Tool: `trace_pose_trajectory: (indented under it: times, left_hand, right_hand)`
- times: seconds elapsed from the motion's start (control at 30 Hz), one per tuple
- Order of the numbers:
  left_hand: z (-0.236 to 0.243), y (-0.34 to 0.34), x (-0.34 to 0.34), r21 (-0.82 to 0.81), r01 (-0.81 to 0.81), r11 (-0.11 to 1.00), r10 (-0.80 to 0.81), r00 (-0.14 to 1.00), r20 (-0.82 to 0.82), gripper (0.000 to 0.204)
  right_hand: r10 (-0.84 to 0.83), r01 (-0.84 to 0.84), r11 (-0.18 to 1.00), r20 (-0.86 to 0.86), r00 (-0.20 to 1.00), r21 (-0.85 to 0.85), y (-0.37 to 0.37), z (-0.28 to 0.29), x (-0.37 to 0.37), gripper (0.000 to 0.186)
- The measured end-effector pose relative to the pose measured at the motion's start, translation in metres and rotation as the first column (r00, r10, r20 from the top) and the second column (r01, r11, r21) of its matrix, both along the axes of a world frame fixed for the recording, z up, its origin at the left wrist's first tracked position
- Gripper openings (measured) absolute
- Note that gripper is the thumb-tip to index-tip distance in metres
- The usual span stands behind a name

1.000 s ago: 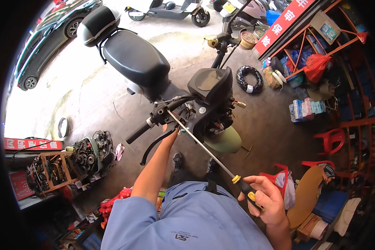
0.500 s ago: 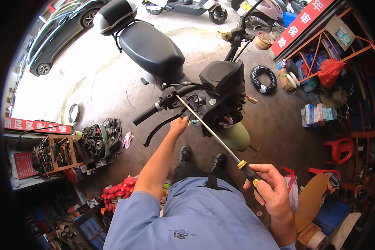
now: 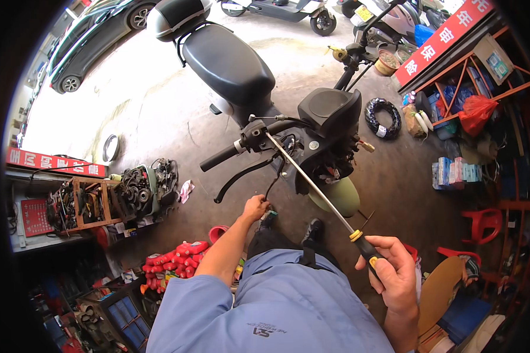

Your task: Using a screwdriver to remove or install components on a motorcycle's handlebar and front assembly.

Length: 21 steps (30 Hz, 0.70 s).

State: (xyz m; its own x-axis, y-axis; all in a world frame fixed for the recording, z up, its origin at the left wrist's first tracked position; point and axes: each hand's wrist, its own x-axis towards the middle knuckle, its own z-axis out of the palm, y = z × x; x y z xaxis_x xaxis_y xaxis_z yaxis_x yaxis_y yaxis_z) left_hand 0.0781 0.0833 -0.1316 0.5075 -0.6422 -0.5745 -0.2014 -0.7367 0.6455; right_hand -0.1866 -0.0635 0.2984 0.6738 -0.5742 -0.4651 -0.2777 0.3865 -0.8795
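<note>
A long screwdriver (image 3: 319, 194) with a black and yellow handle is gripped in my right hand (image 3: 393, 272). Its shaft runs up and left, and the tip reaches the black switch housing (image 3: 255, 135) on the scooter's left handlebar. Below the brake lever (image 3: 237, 180), my left hand (image 3: 255, 208) is closed on a dark wire (image 3: 274, 179) that hangs from the handlebar area. A small green connector (image 3: 272, 215) shows beside its fingers. The scooter (image 3: 328, 112) has its front opened, with loose wires exposed.
A tyre (image 3: 383, 118) lies on the floor beyond the scooter. Red bottles (image 3: 179, 259) are heaped at my left, near a rack of parts (image 3: 91, 203). At the right are a red plastic stool (image 3: 482, 226), stacked packs (image 3: 455, 173) and shelving (image 3: 471, 82).
My left hand has come down and toward me from the handlebar, drawing the wire out with it. My right hand keeps the screwdriver at the housing. The whole view has shifted slightly.
</note>
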Motion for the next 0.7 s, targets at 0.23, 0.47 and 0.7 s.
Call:
trace_pose_trajectory:
  times: [0.23,0.47,0.7]
  left_hand:
    - [0.070,0.018,-0.008,-0.107,-0.589,0.801,0.348,0.604,-0.717,0.025]
    - [0.102,0.007,-0.017,-0.113,-0.696,0.709,0.367,0.501,-0.784,0.024]
    - [0.125,-0.006,-0.022,-0.134,-0.730,0.670,0.352,0.471,-0.809,0.026]
  right_hand:
    - [0.021,-0.018,0.998,0.041,0.999,-0.066,-0.009,-0.010,-0.003,0.036]
    - [0.046,-0.043,0.998,0.068,0.997,-0.045,-0.015,-0.013,-0.005,0.032]
    - [0.030,-0.035,0.999,0.108,0.994,0.040,-0.016,-0.012,-0.005,0.033]
